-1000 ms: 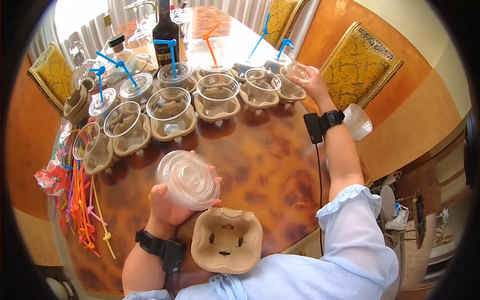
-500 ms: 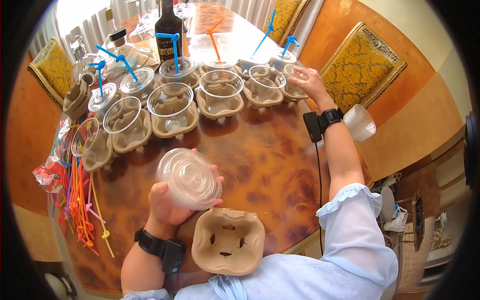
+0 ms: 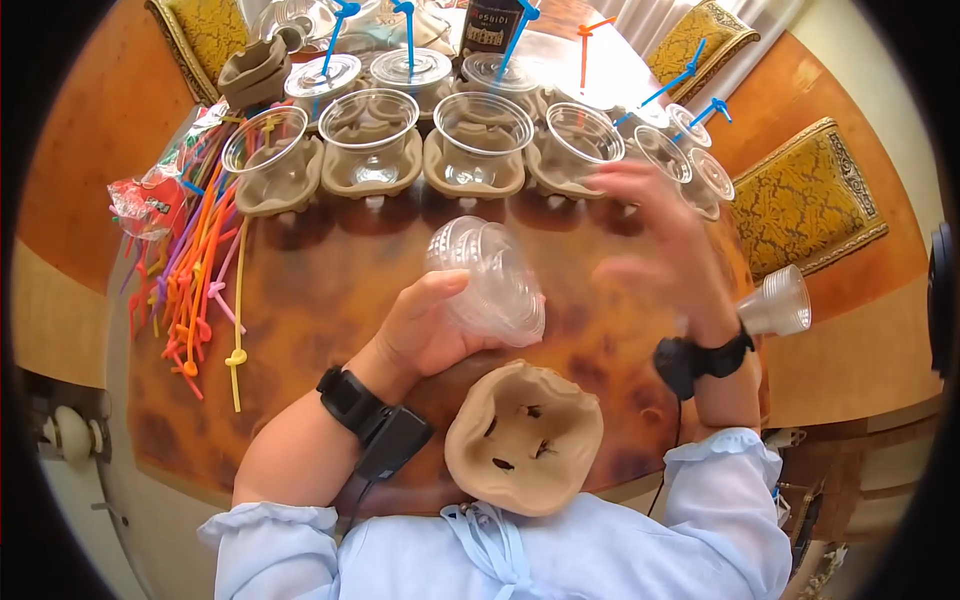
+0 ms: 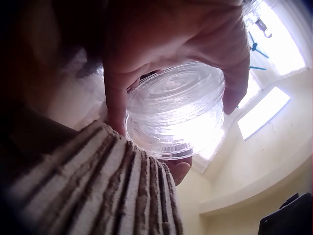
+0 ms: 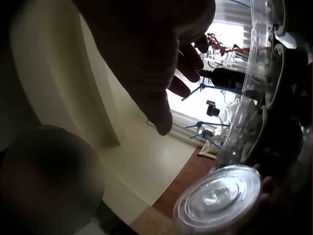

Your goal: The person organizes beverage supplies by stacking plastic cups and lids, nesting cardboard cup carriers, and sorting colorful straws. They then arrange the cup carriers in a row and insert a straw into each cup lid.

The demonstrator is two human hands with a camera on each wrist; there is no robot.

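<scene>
My left hand (image 3: 425, 320) grips a stack of clear plastic lids (image 3: 487, 280), thumb on the near side; the left wrist view shows the fingers round the lids (image 4: 176, 107). My right hand (image 3: 670, 230), blurred, is in the air right of the stack, fingers apart, holding nothing; in the right wrist view its fingers are spread loosely, with the lids (image 5: 220, 198) below. Beneath the lids stands a stack of cardboard cup holders (image 3: 525, 440), ridged edges showing in the left wrist view (image 4: 107, 181). Clear cups (image 3: 484, 140) stand in cardboard holders across the table.
Behind the front cups are lidded cups (image 3: 410, 68) with knotted blue straws and an orange one. Coloured straws (image 3: 205, 270) and a red wrapper (image 3: 148, 205) lie at the left. A cup stack (image 3: 778, 302) lies at the right edge; a dark bottle (image 3: 490, 28) stands behind.
My right hand has left the far right cup and come back toward the lids. My left hand has tilted the lid stack. The head view has shifted, turning the scene.
</scene>
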